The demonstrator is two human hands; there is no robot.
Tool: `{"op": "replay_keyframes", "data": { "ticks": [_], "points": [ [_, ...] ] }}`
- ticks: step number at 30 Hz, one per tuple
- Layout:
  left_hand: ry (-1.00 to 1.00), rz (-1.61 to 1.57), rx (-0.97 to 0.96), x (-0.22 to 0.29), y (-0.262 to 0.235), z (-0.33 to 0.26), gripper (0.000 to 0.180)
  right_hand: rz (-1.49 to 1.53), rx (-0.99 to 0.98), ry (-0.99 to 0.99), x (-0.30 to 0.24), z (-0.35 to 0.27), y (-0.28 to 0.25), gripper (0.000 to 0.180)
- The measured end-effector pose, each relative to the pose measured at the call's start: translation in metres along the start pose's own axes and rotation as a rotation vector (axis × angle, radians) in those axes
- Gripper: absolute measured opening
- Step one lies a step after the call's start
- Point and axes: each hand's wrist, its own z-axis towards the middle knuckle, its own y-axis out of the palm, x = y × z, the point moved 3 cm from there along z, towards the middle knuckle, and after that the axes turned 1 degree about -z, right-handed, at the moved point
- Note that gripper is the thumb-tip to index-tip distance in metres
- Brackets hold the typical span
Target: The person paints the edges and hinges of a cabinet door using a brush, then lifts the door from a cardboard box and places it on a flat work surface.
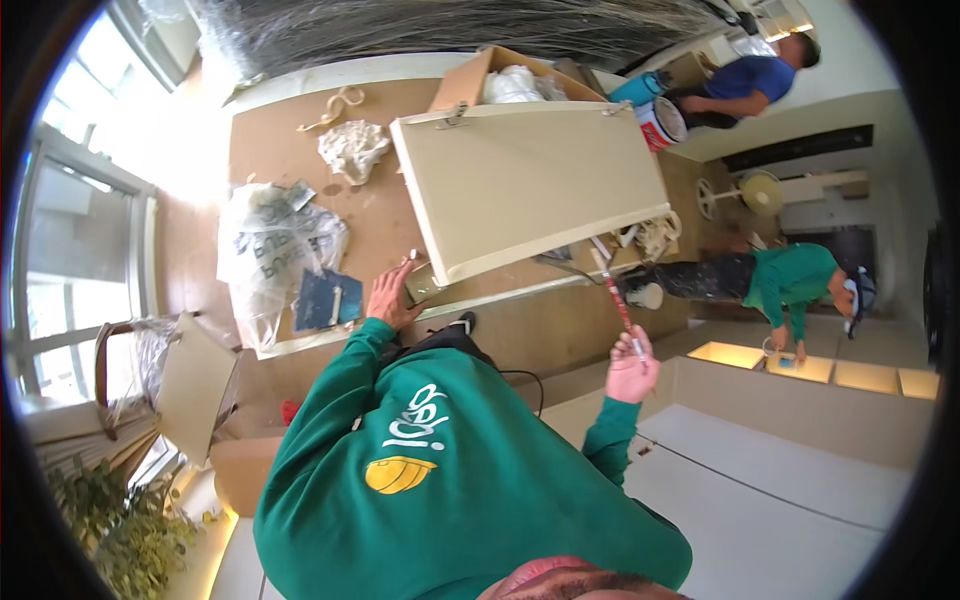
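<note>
My right hand [632, 370] is closed round a long thin stick with a red-and-white shaft [616, 296]. Its pale far end lies close to the near right edge of a cream panel [530, 185]; whether the two touch, I cannot tell. The panel lies tilted on the brown-covered worktable [375, 230] and has metal hinges on its far edge. At the table's near edge rests my left hand [392, 297], fingers stretched out, beside a small shiny greenish piece [424, 284]. Past those fingertips is a little white object [413, 254], too small to name.
Left on the table are a clear plastic bag [275, 245], a dark blue sheet [328, 300] and a crumpled whitish cloth [353, 150]. Behind the panel stands an open cardboard box [465, 82]. One person in blue [745, 88] and another in green [795, 285] are at the right.
</note>
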Motion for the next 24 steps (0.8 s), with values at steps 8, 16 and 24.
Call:
{"op": "replay_keyframes", "data": {
  "ticks": [8, 16, 24],
  "points": [
    [-0.048, 0.001, -0.011, -0.004, -0.002, 0.005, 0.111, 0.011, 0.246, 0.133, 0.059, -0.034, 0.003, 0.021],
    [0.018, 0.011, 0.04, -0.002, 0.0, 0.002, 0.107, -0.449, 0.216, 0.382, 0.129, -0.009, 0.011, 0.034],
    [0.009, 0.014, 0.048, 0.0, -0.002, 0.001, 0.107, -0.847, -0.058, 0.266, 0.233, 0.053, 0.059, 0.025]
  ]
}}
